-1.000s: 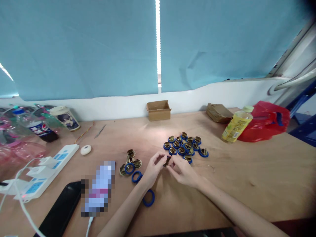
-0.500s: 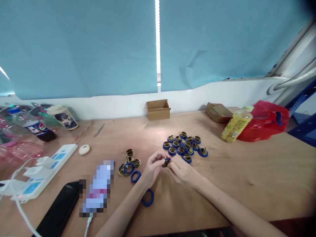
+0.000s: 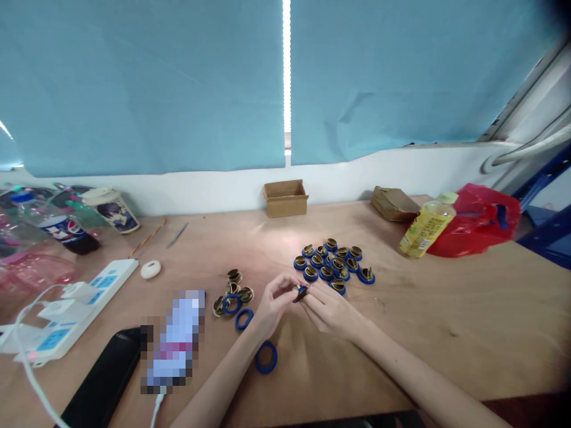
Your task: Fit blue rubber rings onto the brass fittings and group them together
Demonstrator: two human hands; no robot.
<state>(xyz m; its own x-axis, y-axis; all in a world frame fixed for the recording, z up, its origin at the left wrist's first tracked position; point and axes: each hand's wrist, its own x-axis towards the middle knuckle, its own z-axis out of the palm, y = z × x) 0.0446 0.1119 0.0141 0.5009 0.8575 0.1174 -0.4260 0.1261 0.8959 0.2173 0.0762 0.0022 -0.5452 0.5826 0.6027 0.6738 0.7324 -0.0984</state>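
Between my left hand [image 3: 275,303] and my right hand [image 3: 328,306], a round brass-coloured metal piece with a blue ring [image 3: 300,293] is pinched in the fingertips of both. Fingers cover much of it. Just beyond my right hand lies a group of brass pieces in blue rings [image 3: 326,272]. Left of my left hand are several brass pieces without rings [image 3: 245,295], with one blue ring [image 3: 231,304] resting on them. A second loose ring [image 3: 244,319] lies beside my left wrist, and a third ring [image 3: 266,358] is by the forearm.
A small open cardboard box [image 3: 286,205] stands against the wall. To the right are a yellow-labelled bottle [image 3: 428,226], a red plastic bag [image 3: 477,223] and a brown package [image 3: 393,204]. A phone [image 3: 178,339], a black case [image 3: 107,374] and a power strip [image 3: 89,312] occupy the left.
Both hands keep the same pinch on the brass piece with the blue ring, with barely any visible movement. The camera view has shifted very slightly.
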